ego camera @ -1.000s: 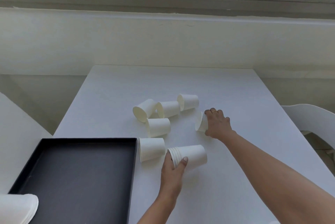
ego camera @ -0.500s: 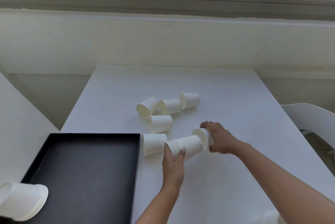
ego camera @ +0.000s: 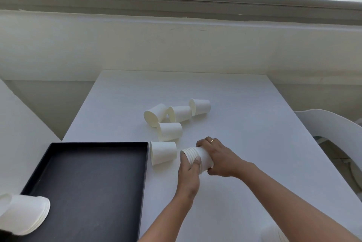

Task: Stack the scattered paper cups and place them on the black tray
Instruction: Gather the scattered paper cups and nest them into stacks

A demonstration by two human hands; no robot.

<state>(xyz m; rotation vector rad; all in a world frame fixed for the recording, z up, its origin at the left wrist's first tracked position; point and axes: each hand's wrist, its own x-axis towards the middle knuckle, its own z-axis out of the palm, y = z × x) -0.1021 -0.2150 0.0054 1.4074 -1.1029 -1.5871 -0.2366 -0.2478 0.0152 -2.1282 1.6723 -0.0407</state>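
The left hand (ego camera: 189,171) wraps its fingers round the nested stack (ego camera: 196,158) just above the surface (ego camera: 244,124) while the right hand (ego camera: 219,156) cups its base, seemingly seating a cup, beside the black tray (ego camera: 94,183).

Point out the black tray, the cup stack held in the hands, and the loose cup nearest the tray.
black tray (ego camera: 92,187): head view, bare dark floor.
cup stack (ego camera: 203,158): head view, side wall between the hands.
loose cup (ego camera: 163,152): head view, side wall.
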